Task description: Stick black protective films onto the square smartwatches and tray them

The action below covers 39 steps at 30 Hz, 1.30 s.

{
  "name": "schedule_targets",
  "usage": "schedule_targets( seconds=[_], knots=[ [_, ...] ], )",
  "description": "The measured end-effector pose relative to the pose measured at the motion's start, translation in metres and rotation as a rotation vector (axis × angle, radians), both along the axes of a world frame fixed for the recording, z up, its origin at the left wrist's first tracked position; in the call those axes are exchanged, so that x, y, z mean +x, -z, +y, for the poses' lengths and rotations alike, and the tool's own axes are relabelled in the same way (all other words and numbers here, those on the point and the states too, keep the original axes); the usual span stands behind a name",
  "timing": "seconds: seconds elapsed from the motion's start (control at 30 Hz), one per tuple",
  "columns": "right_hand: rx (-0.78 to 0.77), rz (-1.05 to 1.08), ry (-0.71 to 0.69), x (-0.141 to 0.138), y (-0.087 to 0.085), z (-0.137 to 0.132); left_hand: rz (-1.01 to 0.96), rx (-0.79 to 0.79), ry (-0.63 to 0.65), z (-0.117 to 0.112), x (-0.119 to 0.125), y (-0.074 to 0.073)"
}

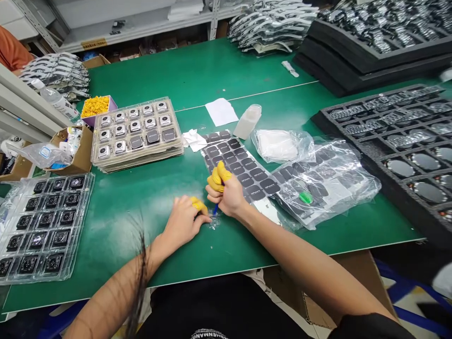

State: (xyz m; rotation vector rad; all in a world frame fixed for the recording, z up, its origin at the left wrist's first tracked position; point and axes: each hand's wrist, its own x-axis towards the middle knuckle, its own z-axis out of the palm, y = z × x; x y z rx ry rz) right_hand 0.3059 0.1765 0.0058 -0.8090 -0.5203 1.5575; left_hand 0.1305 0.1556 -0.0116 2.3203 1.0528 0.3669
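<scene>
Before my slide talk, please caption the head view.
Right hand grips blue tool beside left hand, both wearing yellow finger cots.

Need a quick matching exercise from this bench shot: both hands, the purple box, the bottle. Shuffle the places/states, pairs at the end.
Column 1
1. right hand
2. purple box
3. bottle
4. left hand

Column 2
A. next to the lower end of the blue tool
B. topped with a white cap
C. closed around the blue tool's upper part
D. filled with yellow pieces

Pairs: 1-C, 2-D, 3-B, 4-A
</scene>
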Motion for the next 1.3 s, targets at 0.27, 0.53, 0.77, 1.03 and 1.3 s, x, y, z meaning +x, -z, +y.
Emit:
schedule_targets(
  seconds=[0.27, 0.53, 0.77, 1.03, 1.3],
  knots=[
    [0.244, -0.078, 0.284, 0.028, -0.011, 0.008, -0.194, -0.267, 0.179, 0.002, -0.016, -0.012],
    [0.21, -0.189, 0.033, 0.0, 0.01, 0.08, -0.073, -0.047, -0.084, -0.014, 0.008, 0.006],
    [0.138, -0.194, -0.145, 0.0, 0.01, 0.078, -0.17, -0.061, -0.108, -0.013, 0.004, 0.007],
    [0.093, -0.145, -0.348, 0.004, 0.014, 0.055, -0.053, -0.091, -0.24, 0.001, 0.02, 0.005],
    [0.125, -0.076, -0.363, 0.004, 0.013, 0.04, -0.062, 0.054, -0.328, -0.008, 0.021, 0.016]
  ],
)
